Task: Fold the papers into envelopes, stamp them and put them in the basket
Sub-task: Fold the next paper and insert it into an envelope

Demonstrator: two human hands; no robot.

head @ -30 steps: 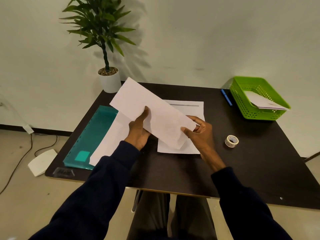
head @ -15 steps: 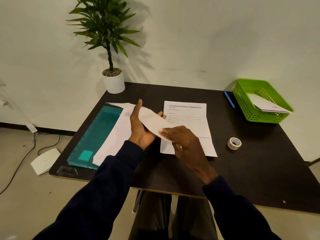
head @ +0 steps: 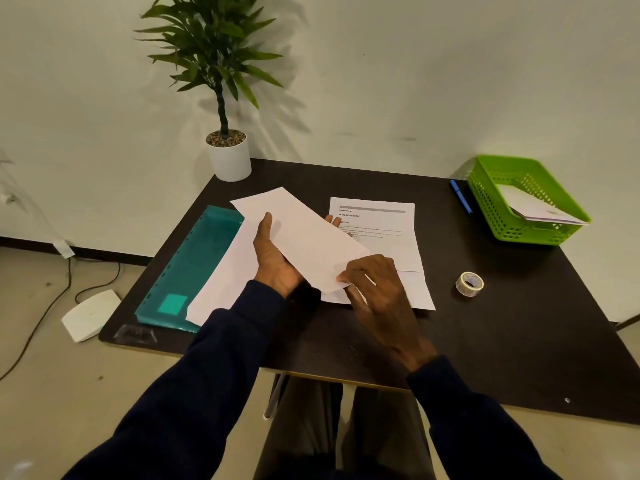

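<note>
Plainly thin, limp paper, best taken at edges. Clasped in left grip, near corner pinched by right grip.

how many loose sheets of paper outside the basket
3: the held sheet between left hand and right hand, a blank sheet on the teal folder, a printed sheet beside them. The strip below it may be a fourth.
</note>
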